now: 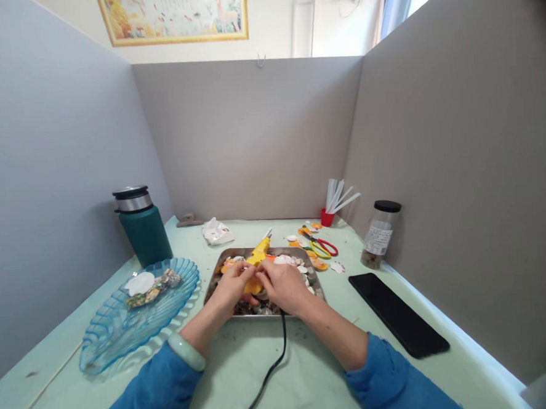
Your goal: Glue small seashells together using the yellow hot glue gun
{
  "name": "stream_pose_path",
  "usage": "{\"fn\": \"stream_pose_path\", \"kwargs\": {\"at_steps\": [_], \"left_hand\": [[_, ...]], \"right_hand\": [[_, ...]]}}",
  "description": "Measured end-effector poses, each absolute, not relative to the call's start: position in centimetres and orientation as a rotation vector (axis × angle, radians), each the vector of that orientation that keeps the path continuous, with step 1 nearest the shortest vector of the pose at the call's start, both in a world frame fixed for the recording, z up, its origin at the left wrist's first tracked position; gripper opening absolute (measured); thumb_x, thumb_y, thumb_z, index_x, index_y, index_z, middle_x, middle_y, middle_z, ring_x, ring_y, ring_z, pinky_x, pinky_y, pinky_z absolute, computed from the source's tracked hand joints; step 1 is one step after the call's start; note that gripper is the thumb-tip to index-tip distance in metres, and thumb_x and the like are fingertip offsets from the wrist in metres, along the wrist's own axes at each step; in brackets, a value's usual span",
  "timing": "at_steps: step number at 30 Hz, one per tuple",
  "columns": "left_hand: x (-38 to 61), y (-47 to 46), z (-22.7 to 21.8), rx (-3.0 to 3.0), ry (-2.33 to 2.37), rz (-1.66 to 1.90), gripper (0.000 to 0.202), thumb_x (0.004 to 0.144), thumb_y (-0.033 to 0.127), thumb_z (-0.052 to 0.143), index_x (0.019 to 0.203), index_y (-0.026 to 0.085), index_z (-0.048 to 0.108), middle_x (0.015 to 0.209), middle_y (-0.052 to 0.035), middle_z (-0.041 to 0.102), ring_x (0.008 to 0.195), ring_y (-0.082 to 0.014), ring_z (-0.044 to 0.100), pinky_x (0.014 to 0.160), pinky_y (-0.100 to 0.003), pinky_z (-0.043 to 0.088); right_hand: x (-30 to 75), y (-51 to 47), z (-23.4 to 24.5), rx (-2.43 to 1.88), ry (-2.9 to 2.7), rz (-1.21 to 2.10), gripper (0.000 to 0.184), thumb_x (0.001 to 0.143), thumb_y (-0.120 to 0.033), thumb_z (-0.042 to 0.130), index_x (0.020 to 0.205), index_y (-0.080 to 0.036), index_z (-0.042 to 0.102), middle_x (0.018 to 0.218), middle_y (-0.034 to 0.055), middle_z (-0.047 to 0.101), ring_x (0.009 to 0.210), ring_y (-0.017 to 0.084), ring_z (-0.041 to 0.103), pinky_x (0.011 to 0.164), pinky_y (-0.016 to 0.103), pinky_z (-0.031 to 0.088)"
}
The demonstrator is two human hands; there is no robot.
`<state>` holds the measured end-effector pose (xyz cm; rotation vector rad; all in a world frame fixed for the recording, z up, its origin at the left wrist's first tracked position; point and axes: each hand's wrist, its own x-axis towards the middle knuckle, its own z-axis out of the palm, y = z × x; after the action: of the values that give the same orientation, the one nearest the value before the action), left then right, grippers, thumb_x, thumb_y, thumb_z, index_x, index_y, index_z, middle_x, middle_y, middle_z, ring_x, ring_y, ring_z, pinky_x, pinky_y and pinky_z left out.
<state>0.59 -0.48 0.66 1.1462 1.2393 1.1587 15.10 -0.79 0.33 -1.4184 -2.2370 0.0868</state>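
Note:
My left hand (235, 287) and my right hand (285, 285) meet above a metal tray (322, 291). The fingertips of both pinch close together, and what they hold is mostly hidden. Below the left fingers shows a yellow-orange piece (252, 285); whether it is gripped or lies in the tray I cannot tell. Just beyond the fingers a yellow glue gun (259, 253) rests with its nozzle pointing away from me. Shells and small stones (303, 269) fill the tray around the hands. A black cord (276, 363) runs from the tray toward me.
At left are a blue glass dish (124, 337) bearing a shell-covered piece (154, 289) and a green bottle (145, 234). Scissors (322, 247) lie among orange scraps behind the tray. Glue sticks (337, 195) stand in a red cup; a jar (380, 235) and black phone (397, 314) are right.

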Motion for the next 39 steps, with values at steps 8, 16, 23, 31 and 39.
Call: {"fn": "stream_pose_path", "kwargs": {"at_steps": [8, 16, 23, 31, 39], "left_hand": [[0.52, -0.44, 0.49, 1.152, 1.237, 1.148, 0.034, 0.069, 0.043, 0.077, 0.081, 0.016, 0.059, 0.079, -0.0021, 0.058, 0.064, -0.0151, 0.058, 0.037, -0.02, 0.048], [0.5, -0.44, 0.52, 1.159, 1.238, 1.149, 0.032, 0.071, 0.041, 0.077, 0.081, 0.016, 0.06, 0.08, -0.0025, 0.057, 0.065, -0.0154, 0.057, 0.037, -0.021, 0.048], [0.51, -0.52, 0.5, 1.194, 1.228, 1.122, 0.034, 0.072, 0.043, 0.075, 0.083, 0.016, 0.058, 0.08, -0.0022, 0.057, 0.06, -0.014, 0.057, 0.036, -0.023, 0.049], [0.54, -0.44, 0.35, 1.212, 1.251, 1.119, 0.034, 0.072, 0.043, 0.074, 0.083, 0.015, 0.058, 0.078, -0.0016, 0.055, 0.061, -0.0142, 0.056, 0.035, -0.023, 0.049], [0.6, -0.42, 0.49, 1.208, 1.249, 1.102, 0.033, 0.073, 0.042, 0.073, 0.084, 0.016, 0.057, 0.078, -0.0012, 0.055, 0.06, -0.0138, 0.056, 0.035, -0.022, 0.048]], "right_hand": [[15.15, -0.74, 0.11, -1.413, -2.243, 0.092, 0.025, 0.099, -0.033, 0.042, 0.105, -0.02, 0.063, 0.094, 0.0057, 0.074, 0.086, 0.019, 0.068, 0.071, 0.026, 0.039], [15.09, -0.8, 0.21, -1.416, -2.242, 0.079, 0.023, 0.099, -0.033, 0.043, 0.103, -0.02, 0.062, 0.092, 0.0051, 0.074, 0.084, 0.019, 0.068, 0.067, 0.026, 0.037], [15.15, -0.74, 0.1, -1.406, -2.241, 0.088, 0.023, 0.099, -0.033, 0.043, 0.103, -0.021, 0.062, 0.092, 0.0045, 0.074, 0.085, 0.019, 0.068, 0.068, 0.026, 0.036], [15.16, -0.76, 0.14, -1.412, -2.245, 0.066, 0.023, 0.099, -0.032, 0.042, 0.102, -0.02, 0.062, 0.091, 0.0043, 0.073, 0.083, 0.019, 0.068, 0.067, 0.026, 0.036], [15.14, -0.64, 0.04, -1.418, -2.254, 0.063, 0.024, 0.099, -0.034, 0.041, 0.103, -0.021, 0.062, 0.092, 0.0052, 0.073, 0.084, 0.019, 0.067, 0.066, 0.026, 0.035]]}}
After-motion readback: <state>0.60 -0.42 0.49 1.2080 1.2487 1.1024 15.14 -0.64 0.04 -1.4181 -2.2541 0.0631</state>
